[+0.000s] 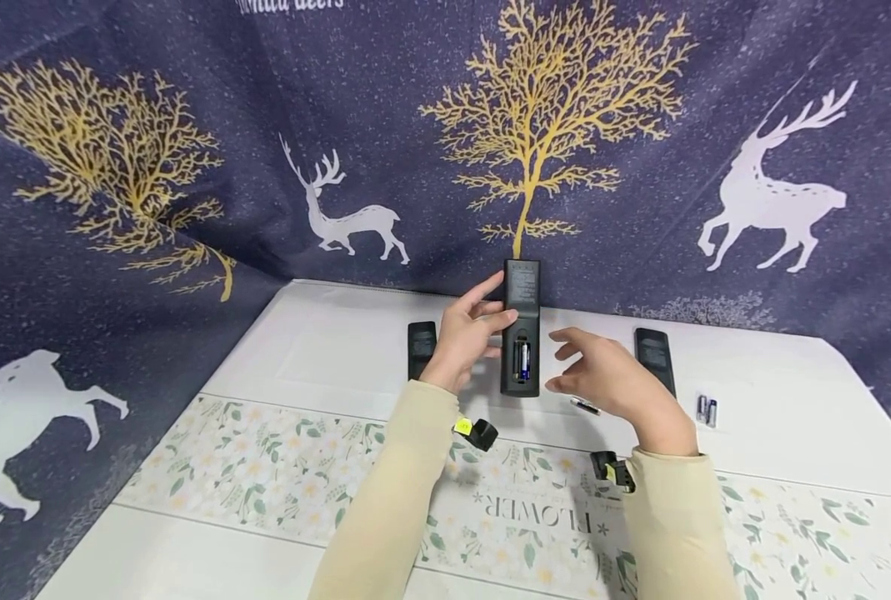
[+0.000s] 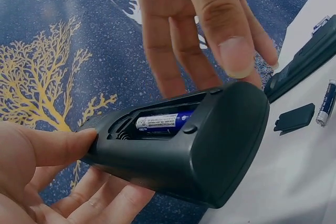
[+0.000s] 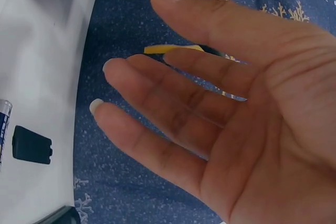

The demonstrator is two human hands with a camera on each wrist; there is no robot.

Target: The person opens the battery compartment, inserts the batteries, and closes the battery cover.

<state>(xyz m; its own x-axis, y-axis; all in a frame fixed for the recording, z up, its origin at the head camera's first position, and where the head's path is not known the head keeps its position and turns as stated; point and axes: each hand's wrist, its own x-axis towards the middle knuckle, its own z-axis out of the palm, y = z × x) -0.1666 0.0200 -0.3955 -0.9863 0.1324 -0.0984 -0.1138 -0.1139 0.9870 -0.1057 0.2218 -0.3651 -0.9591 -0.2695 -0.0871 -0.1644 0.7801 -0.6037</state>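
My left hand (image 1: 466, 333) holds a black remote control (image 1: 522, 292) upright by its side, thumb on its back. The battery compartment faces me with its cover off. One blue-and-silver battery (image 2: 163, 121) lies in it, beside a bare slot with a spring (image 2: 124, 136). My right hand (image 1: 603, 371) is just right of the remote, fingers spread and loosely bent, with nothing in them; the right wrist view shows its bare palm (image 3: 252, 124). On the table below the right hand lies a loose battery (image 1: 585, 406), and near it the black battery cover (image 2: 295, 118).
A second remote (image 1: 422, 346) lies on the white table behind my left hand, partly covered by it. A third remote (image 1: 653, 354) lies to the right, beside a pair of batteries (image 1: 706, 410). A dark blue cloth with deer and trees (image 1: 430, 183) hangs behind the table.
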